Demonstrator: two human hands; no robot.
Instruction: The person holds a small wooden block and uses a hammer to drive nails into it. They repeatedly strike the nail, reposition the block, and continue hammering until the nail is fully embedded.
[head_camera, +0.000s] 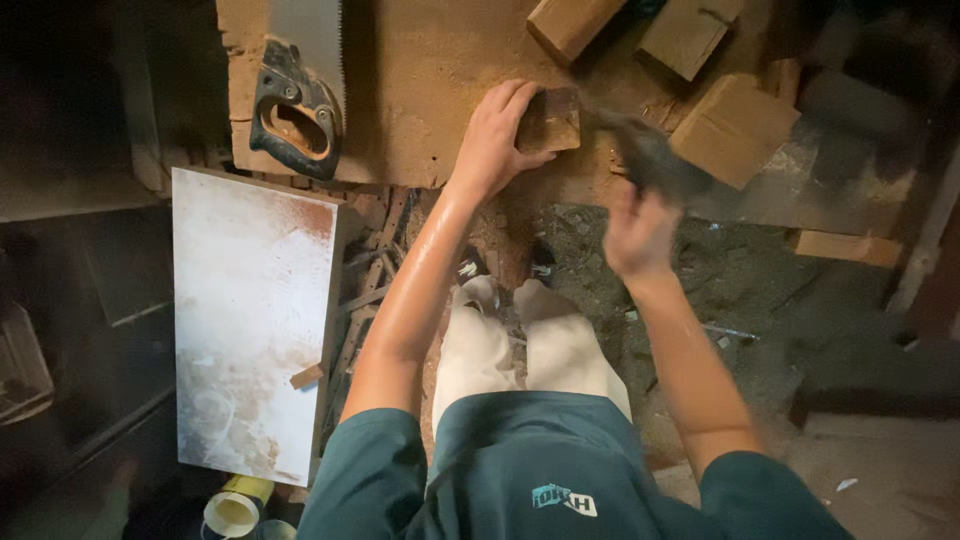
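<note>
My left hand (497, 135) is shut on a small dark wood block (550, 121) and presses it on the sawdust-covered workbench (420, 90). To its right, my right hand (640, 232) grips a dark tool (650, 155) that is blurred by motion; its tip reaches the right side of the block. What kind of tool it is cannot be made out.
A handsaw (296, 105) with a black and orange handle lies at the bench's left end. Several wood blocks (735, 128) rest at the upper right. A white dusty board (250, 310) stands left of my legs. Wood scraps litter the floor, and a yellow roll (236, 508) sits bottom left.
</note>
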